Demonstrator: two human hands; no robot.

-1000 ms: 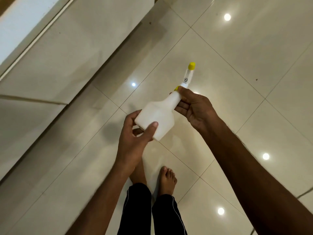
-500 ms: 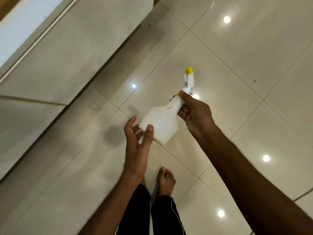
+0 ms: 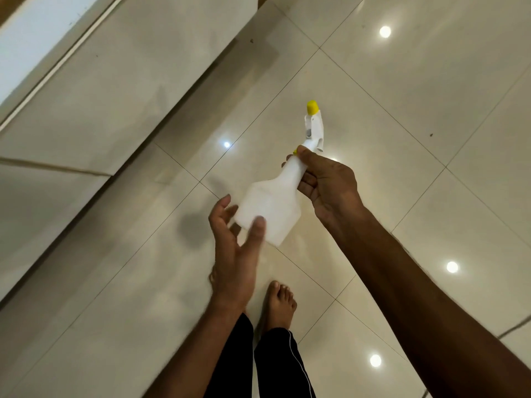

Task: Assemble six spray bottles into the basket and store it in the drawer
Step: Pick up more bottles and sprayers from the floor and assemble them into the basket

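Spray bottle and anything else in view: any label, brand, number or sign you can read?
None. The spray bottle, held at the neck by the right hand, is plain white with a yellow nozzle; no print shows on it. The floor tiles carry no text either.

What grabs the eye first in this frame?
A white spray bottle with a yellow nozzle tip sits mid-frame, gripped at the neck by the right hand. The left hand is spread open at its base. Below, bare feet stand on glossy floor tiles.
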